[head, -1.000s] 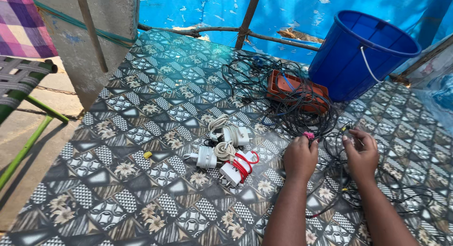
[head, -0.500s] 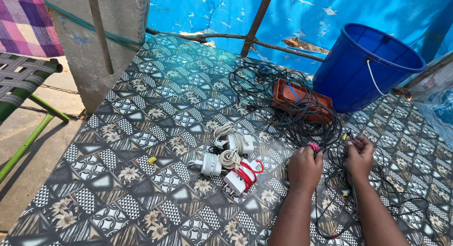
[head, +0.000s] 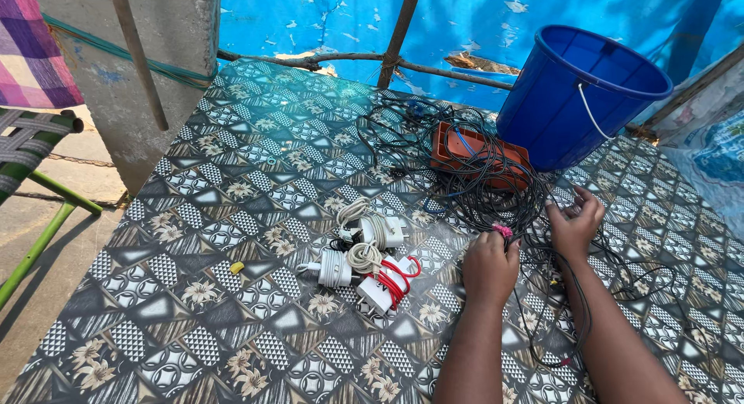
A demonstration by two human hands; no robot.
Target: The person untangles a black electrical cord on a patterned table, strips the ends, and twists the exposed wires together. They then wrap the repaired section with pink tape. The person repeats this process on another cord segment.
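We've got our left hand (head: 490,266) pinching a pink-tipped plug (head: 502,231) and our right hand (head: 573,222) gripping strands of the tangled black cables (head: 480,191) on the table (head: 232,171). Four white chargers (head: 364,257) already sit bundled beside us; by our reckoning most of that knot remains unsorted.

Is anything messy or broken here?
Yes. The black cables lie in one big tangle, spilling over the orange tray beside the blue bucket. Both the left hand and right hand are in the knot. The blue tarp behind looks torn and peeling.
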